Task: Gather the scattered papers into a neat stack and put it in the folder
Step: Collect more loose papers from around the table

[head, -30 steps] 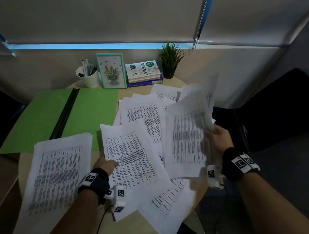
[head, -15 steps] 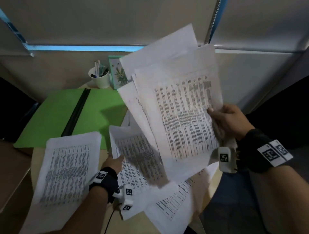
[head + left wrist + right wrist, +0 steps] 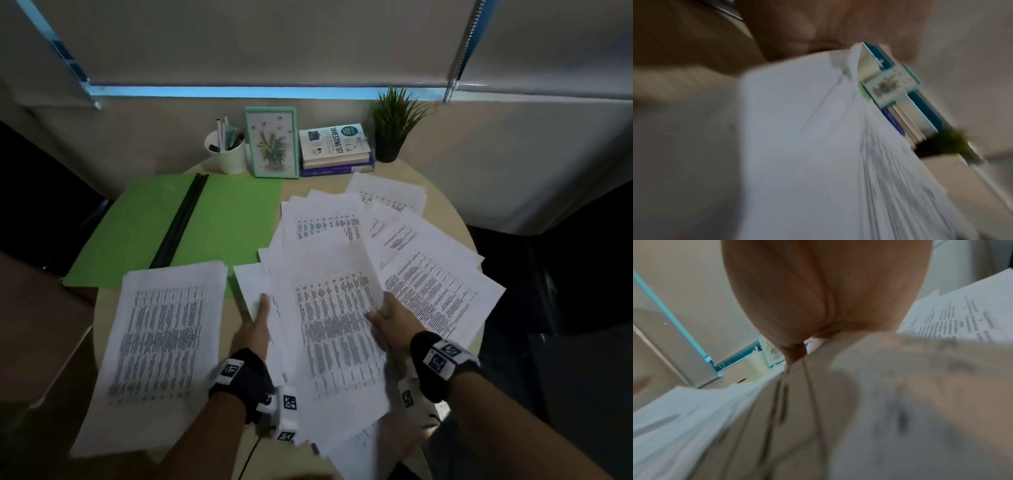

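Note:
White printed sheets cover the round table (image 3: 106,308). My left hand (image 3: 258,317) grips the left edge of a loose bundle of papers (image 3: 337,329) in front of me, thumb on top. Opposite it, my right hand (image 3: 382,313) holds the bundle's right edge, where the top sheet curls up. The wrist views are blurred: the left hand (image 3: 828,24) is over white paper (image 3: 807,146), and the right hand (image 3: 818,296) pinches sheets (image 3: 900,402). A separate pile of papers (image 3: 164,342) lies at the left. More scattered sheets (image 3: 442,284) fan out at the right. The green folder (image 3: 233,219) lies open at the back left.
Along the table's back stand a white pen cup (image 3: 227,154), a framed plant picture (image 3: 272,142), stacked books (image 3: 334,147) and a small potted plant (image 3: 394,123). A brown box (image 3: 37,325) sits off the left edge. The table's right edge drops to a dark floor.
My right hand has brought the raised sheets down from chest height onto the papers in front of me. My left hand has shifted onto the bundle's left edge.

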A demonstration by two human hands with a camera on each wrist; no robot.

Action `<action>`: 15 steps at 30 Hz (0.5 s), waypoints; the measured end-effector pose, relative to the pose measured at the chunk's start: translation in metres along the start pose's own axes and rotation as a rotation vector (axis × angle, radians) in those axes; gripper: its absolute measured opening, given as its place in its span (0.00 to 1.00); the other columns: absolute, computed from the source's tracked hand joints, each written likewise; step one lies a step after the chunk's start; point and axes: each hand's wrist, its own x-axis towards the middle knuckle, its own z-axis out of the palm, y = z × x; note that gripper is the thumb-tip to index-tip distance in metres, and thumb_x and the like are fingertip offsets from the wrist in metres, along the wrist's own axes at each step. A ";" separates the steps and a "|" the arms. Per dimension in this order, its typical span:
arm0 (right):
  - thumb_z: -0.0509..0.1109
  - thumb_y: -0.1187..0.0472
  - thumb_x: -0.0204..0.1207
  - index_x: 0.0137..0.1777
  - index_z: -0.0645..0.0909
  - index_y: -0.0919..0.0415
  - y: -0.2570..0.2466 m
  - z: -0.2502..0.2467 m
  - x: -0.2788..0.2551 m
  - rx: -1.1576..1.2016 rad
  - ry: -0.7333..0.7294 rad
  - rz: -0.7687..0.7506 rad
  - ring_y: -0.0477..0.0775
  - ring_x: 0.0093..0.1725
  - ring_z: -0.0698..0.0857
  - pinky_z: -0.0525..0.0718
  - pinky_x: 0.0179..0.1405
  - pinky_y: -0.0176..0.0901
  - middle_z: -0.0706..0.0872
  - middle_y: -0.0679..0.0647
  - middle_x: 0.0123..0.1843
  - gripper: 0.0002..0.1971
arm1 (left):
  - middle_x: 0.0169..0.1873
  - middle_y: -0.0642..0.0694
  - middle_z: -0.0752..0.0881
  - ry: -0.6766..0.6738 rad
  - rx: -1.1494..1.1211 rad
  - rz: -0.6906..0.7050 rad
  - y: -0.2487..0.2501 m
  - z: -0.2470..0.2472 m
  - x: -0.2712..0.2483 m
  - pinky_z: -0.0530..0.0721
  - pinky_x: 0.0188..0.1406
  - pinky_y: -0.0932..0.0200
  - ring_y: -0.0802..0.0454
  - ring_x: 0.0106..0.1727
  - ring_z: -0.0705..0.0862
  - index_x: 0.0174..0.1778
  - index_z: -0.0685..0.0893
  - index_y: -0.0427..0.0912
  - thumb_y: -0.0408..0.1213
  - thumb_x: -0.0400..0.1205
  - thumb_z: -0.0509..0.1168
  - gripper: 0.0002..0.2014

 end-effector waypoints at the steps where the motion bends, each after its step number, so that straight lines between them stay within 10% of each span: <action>1: 0.66 0.54 0.83 0.72 0.67 0.59 -0.003 0.005 0.000 -0.031 -0.009 0.000 0.53 0.45 0.87 0.85 0.39 0.44 0.86 0.54 0.51 0.21 | 0.71 0.46 0.79 -0.016 0.028 0.009 0.003 0.004 -0.012 0.75 0.68 0.48 0.40 0.70 0.79 0.79 0.68 0.53 0.81 0.60 0.63 0.54; 6: 0.72 0.46 0.77 0.69 0.71 0.58 -0.012 0.009 0.009 -0.113 -0.114 -0.082 0.51 0.46 0.85 0.80 0.37 0.37 0.85 0.52 0.52 0.26 | 0.63 0.41 0.85 -0.005 0.119 0.088 0.008 0.020 -0.027 0.74 0.59 0.59 0.42 0.64 0.83 0.68 0.79 0.35 0.36 0.76 0.75 0.25; 11: 0.85 0.42 0.59 0.82 0.58 0.52 -0.018 -0.012 0.014 0.290 0.135 -0.105 0.59 0.77 0.72 0.72 0.75 0.64 0.68 0.55 0.80 0.55 | 0.55 0.47 0.83 -0.034 0.049 0.250 0.031 -0.004 -0.028 0.76 0.62 0.52 0.42 0.60 0.81 0.61 0.75 0.45 0.41 0.74 0.77 0.23; 15: 0.82 0.53 0.68 0.57 0.85 0.59 -0.058 -0.043 0.004 0.585 0.053 -0.276 0.54 0.49 0.90 0.86 0.58 0.61 0.92 0.52 0.49 0.20 | 0.55 0.42 0.85 -0.094 -0.045 0.410 0.076 -0.020 -0.044 0.77 0.60 0.53 0.45 0.57 0.82 0.60 0.80 0.39 0.37 0.76 0.75 0.19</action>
